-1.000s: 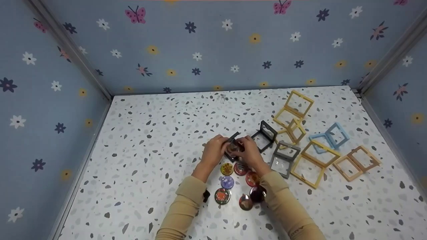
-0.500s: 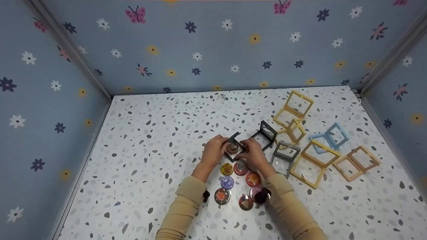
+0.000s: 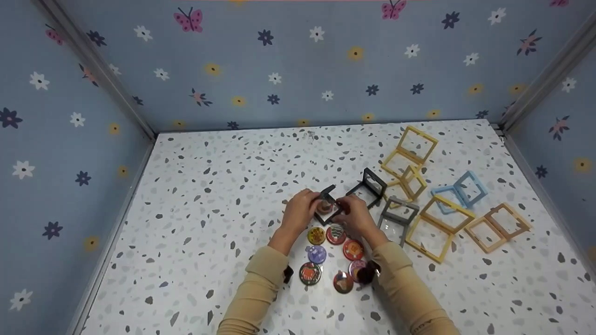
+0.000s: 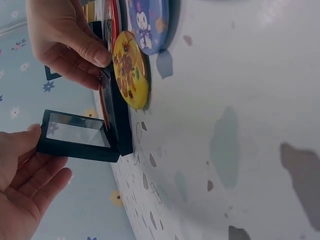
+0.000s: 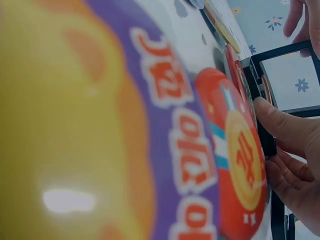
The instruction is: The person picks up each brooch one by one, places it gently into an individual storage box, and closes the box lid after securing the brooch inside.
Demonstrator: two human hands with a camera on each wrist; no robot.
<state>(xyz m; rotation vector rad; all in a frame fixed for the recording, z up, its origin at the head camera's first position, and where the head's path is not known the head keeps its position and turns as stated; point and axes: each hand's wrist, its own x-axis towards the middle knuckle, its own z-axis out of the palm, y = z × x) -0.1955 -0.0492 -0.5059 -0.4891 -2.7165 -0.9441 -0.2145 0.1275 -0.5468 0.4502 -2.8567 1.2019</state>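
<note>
A black hinged display frame (image 3: 323, 220) stands open on the table between both hands, its lid (image 4: 75, 131) raised. Inside its base lies a round brownish badge (image 3: 324, 206), partly covered by the right hand's surroundings and the lid. My left hand (image 3: 299, 211) grips the raised lid's edge between thumb and fingers, clearest in the left wrist view (image 4: 22, 180). At the base's right side, my right hand (image 3: 357, 216) holds the edge, thumb on top and fingers lower. Close in front lie a yellow sunflower badge (image 3: 316, 236) and a red badge with a tree pattern (image 3: 336, 234).
More badges lie nearer the body, including a purple one (image 3: 317, 254) and a red one (image 3: 353, 250). Rightward stand several open frames: black (image 3: 381, 185), grey (image 3: 382, 229), yellow (image 3: 437, 257), blue (image 3: 479, 201) and wooden-coloured (image 3: 487, 249). Patterned walls (image 3: 298, 65) enclose the table.
My right hand has drawn slightly right, from over the badge to the frame's right edge, uncovering the badge. The left hand has stayed on the lid.
</note>
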